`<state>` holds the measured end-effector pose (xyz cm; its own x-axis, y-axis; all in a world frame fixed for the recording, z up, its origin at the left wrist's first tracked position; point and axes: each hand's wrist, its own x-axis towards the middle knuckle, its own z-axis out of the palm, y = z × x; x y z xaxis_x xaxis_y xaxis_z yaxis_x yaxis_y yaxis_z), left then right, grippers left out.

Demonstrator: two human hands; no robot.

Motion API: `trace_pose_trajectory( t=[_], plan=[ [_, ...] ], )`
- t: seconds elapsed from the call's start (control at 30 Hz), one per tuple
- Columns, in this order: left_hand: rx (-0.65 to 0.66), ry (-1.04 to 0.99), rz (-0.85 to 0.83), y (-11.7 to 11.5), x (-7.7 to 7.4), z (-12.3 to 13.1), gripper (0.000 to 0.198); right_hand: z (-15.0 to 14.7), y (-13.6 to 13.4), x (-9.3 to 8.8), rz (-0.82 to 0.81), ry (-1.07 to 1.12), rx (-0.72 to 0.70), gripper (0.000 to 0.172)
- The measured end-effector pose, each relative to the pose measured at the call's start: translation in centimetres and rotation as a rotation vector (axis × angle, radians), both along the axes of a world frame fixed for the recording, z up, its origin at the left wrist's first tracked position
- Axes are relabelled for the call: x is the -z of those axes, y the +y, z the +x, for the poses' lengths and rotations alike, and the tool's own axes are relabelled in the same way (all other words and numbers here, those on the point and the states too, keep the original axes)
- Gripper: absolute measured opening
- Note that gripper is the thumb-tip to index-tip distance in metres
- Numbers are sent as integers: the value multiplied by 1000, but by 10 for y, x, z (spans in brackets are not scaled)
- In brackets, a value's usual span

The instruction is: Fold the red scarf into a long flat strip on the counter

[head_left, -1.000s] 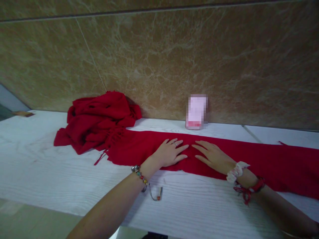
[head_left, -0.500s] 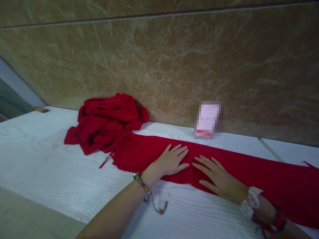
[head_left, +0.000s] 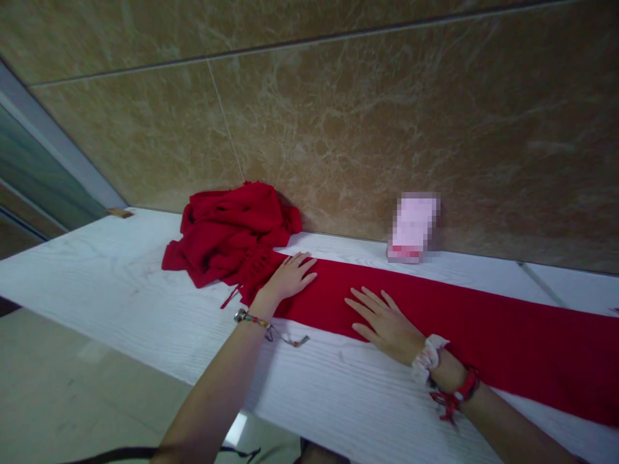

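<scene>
A long red scarf (head_left: 464, 322) lies flat across the white wood-grain table, its right part running out of view. My left hand (head_left: 289, 278) rests palm down on it near the fringed left end, fingers stretched out. Farther right, my right hand (head_left: 384, 319) lies on the same cloth with its fingers spread. Neither hand grips anything. A crumpled heap of red fringed cloth (head_left: 232, 225) sits beyond my left hand, against the wall, touching the flat scarf's fringe.
A blurred pink-white rectangular object (head_left: 413, 227) leans against the brown marbled wall (head_left: 338, 142) behind the table (head_left: 111, 258). A small brown piece (head_left: 120, 212) lies at the table's far left corner. The pale floor (head_left: 72, 380) shows past the front edge.
My left hand has slid left along the scarf toward its fringed end, widening the space between my hands. The view has shifted, showing more floor at the lower left.
</scene>
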<state>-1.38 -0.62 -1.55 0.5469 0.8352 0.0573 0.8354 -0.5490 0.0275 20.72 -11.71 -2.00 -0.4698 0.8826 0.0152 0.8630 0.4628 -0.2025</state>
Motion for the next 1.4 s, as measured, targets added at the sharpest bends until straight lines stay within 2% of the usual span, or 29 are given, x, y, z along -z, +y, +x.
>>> trace_pose_trajectory(
  t=[0.1,0.17,0.27,0.4,0.53,0.63,0.73,0.83,0.9,0.97,1.03,1.2,1.3,1.4],
  plan=[
    [11,8,2,-2,-3,1,45,11,0,-1,31,66,5,48],
    [38,-2,27,-6,-6,7,45,17,0,-1,93,76,78,49],
    [164,-48,48,-18,-9,21,48,19,1,3,118,13,202,52],
    [334,13,-153,-29,-8,33,66,20,0,8,56,-62,197,53],
    [309,81,-301,-26,-9,27,86,22,0,8,20,-83,173,58],
    [296,100,-341,-22,-11,20,91,22,0,5,10,-67,181,60],
    [288,87,-305,-22,-13,18,85,21,-1,1,58,3,168,61],
    [332,24,-180,-26,-18,22,72,21,-2,-6,95,83,-25,57],
    [397,-25,-109,-30,-23,25,61,22,-4,-11,84,95,-167,47],
    [465,-45,-97,-35,-28,30,50,24,-5,-16,85,68,-219,35],
    [528,-38,-123,-41,-31,34,45,26,-7,-21,96,30,-216,31],
    [586,-19,-110,-53,-28,42,39,31,-5,-23,64,40,-203,38],
    [579,11,-95,-55,-27,43,28,33,-1,-17,88,184,-128,38],
    [515,-9,-84,-54,-27,43,40,36,4,-9,121,429,-14,35]
  ],
)
